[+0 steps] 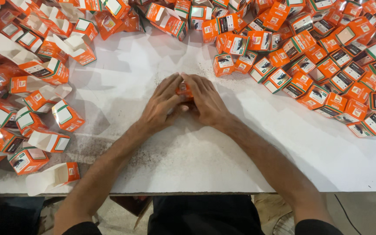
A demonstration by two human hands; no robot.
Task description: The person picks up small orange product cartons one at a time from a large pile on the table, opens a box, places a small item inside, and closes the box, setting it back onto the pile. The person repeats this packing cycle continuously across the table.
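Your left hand (162, 104) and right hand (205, 102), two, fingers clasped round one small orange carton (183, 90), white table (188, 156), closed cartons (318, 56) heaped right, open-flapped cartons (35, 109) left, too many to count.

White worktable (188, 165) above dusty floor (362, 209)

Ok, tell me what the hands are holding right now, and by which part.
Both hands, left hand and right hand, close around one small orange carton from its two sides; only a bit of its top shows between the fingers.
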